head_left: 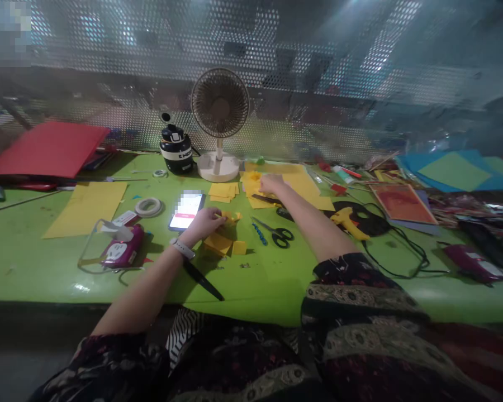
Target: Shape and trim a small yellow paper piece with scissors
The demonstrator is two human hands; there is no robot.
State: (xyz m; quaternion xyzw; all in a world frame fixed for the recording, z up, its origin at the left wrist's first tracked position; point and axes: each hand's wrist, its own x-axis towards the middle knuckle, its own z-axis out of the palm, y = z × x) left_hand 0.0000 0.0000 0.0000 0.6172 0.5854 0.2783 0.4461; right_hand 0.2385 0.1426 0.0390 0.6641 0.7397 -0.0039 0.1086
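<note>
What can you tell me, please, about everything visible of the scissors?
The scissors have two dark loop handles, apparently plastic, and slim greyish blades. They lie on the green table, handles nearer the camera, tips pointing away and to the left. A blue strip lies close beside; whether it touches is unclear, as is whether the blades are fully shut. Neither the left hand nor the right hand touches them.
</note>
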